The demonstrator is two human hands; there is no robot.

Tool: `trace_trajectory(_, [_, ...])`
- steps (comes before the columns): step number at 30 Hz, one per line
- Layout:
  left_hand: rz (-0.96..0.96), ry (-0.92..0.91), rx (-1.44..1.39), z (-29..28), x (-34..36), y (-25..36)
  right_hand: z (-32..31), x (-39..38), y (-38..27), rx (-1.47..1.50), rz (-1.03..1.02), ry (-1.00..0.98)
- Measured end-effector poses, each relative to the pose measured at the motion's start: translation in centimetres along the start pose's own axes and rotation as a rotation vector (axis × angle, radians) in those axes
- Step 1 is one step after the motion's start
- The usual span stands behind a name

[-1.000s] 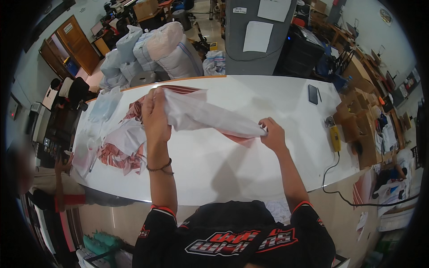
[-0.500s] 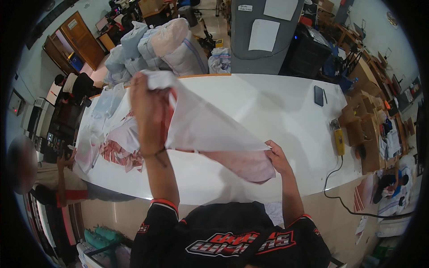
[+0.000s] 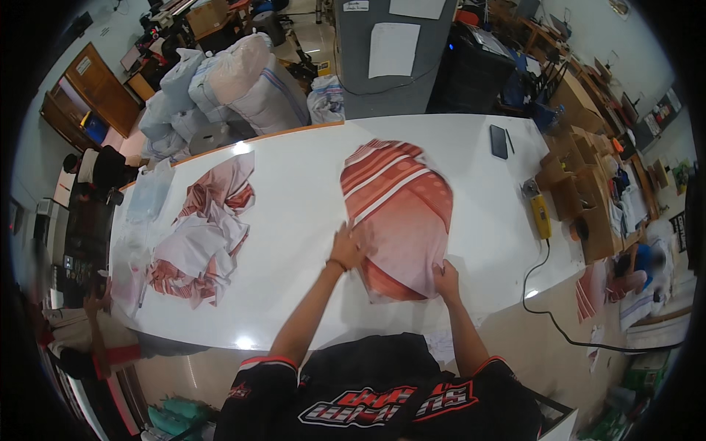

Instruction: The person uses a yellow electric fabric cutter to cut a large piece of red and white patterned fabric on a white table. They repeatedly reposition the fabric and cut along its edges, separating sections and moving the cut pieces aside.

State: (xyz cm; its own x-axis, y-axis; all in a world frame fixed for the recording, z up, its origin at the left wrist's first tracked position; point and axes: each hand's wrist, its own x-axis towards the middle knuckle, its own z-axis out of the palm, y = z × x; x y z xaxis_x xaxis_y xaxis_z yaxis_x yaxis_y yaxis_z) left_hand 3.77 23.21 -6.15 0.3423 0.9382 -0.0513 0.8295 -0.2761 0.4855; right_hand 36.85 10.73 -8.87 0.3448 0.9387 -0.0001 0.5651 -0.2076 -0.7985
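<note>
A cut fabric panel [image 3: 408, 235] lies spread on the white table in front of me, pale pink with red, orange and white stripes across its far end. My left hand [image 3: 346, 246] rests at its left edge, fingers stretched out and slightly blurred. At the lower right edge, my right hand [image 3: 445, 281] pinches the cloth between thumb and fingers. To the left is a crumpled heap of similar fabric pieces [image 3: 202, 239], some showing their white backs and some their red stripes.
On the table's right side are a phone [image 3: 498, 142] with a thin pen beside it and a yellow corded tool [image 3: 540, 214]. Clear plastic bags [image 3: 149, 192] lie at the left edge, near a co-worker's arm [image 3: 95, 323]. Cardboard boxes [image 3: 577, 184] stand at right; stuffed sacks [image 3: 235, 84] behind.
The panel, held up folded with its white back showing, now lies flat with its printed side up. My left hand has come down and right, onto its edge.
</note>
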Motion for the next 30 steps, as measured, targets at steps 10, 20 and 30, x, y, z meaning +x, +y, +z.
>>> trace_trajectory(10, [0.125,-0.16,0.23,2.8,-8.0,4.9,-3.2,-2.8,0.4,0.149,0.251,-0.086])
trace_trajectory(20, [-0.077,-0.258,0.086,-0.6,-15.8,9.1,-8.7,-7.9,1.4,0.059,0.41,-0.541])
trace_trajectory(30, [-0.166,-0.143,0.155,1.6,-3.3,4.7,-10.5,1.1,4.0,-0.036,0.054,-0.001])
